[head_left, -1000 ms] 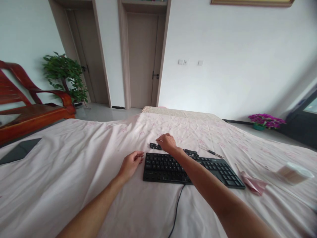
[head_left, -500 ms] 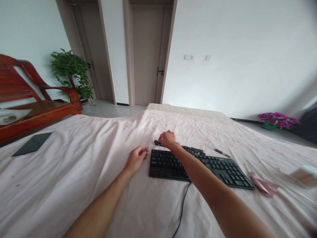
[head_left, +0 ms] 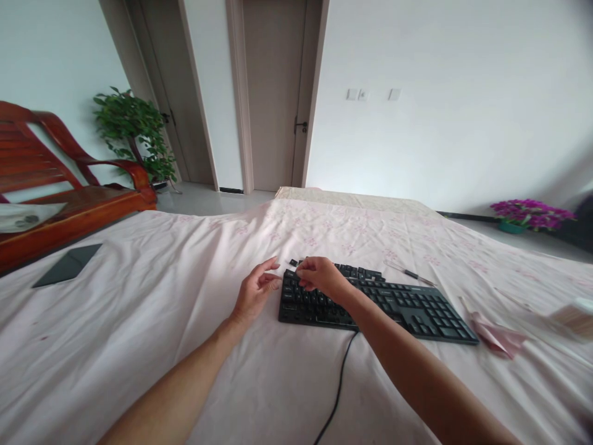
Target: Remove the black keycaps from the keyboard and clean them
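Observation:
A black keyboard (head_left: 319, 309) lies on the pink floral cloth, some of its left-hand key spots bare. Loose black keycaps (head_left: 359, 271) are lined up along its far edge, a few of them (head_left: 293, 262) near its far left corner. My right hand (head_left: 319, 274) is closed in a pinch above the keyboard's upper left part. At its fingertips is a tiny piece, apparently a keycap, mostly hidden by the fingers. Beside the keyboard's left end, my left hand (head_left: 258, 287) is open and holds nothing, thumb and fingers apart.
A thin tool with a dark handle (head_left: 412, 274) lies behind the keyboard. To the right are a pink cloth (head_left: 498, 335) and a blurred pale box (head_left: 574, 318). A dark tablet (head_left: 68, 266) rests at far left. The keyboard cable (head_left: 340, 389) runs toward me.
My right hand has come back from the loose keycaps to above the keyboard's upper left. My left hand's fingers have spread and lifted slightly. The view has shifted a little.

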`<state>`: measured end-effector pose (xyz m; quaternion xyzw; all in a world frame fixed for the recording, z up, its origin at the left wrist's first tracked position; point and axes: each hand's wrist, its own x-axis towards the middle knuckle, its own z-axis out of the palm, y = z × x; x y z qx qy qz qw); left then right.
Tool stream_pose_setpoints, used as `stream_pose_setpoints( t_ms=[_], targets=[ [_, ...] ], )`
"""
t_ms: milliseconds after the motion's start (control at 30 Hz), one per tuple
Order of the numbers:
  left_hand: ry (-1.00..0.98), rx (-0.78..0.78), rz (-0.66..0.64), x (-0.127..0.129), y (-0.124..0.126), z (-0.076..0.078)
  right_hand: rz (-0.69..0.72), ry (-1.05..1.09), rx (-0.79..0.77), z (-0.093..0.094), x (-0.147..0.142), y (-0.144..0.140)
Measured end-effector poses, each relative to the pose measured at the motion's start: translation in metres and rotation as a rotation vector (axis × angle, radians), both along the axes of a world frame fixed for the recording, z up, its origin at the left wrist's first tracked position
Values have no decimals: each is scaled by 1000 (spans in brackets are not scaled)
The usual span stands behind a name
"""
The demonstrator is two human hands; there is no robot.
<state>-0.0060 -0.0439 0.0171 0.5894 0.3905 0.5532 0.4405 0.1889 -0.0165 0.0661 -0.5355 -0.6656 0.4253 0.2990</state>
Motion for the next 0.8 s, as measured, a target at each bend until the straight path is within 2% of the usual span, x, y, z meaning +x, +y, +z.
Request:
stream_pose_setpoints(
  t_ms=[67, 133, 300, 600, 800],
  targets=[
    [3, 8, -73, 4, -6, 5, -9, 163, -134, -3, 1, -14],
    [39, 25, -121, 9, -11, 7, -9, 245, -201, -5, 3, -23],
    [81, -15, -71, 15, -14, 5, -21, 352, -290, -9, 5, -34],
    [-30, -259, 17, 19, -17, 6, 6, 303, -231, -9, 7, -41],
    [29, -300, -9, 16, -17, 8, 14, 220, -212, -11, 6, -43]
  ],
)
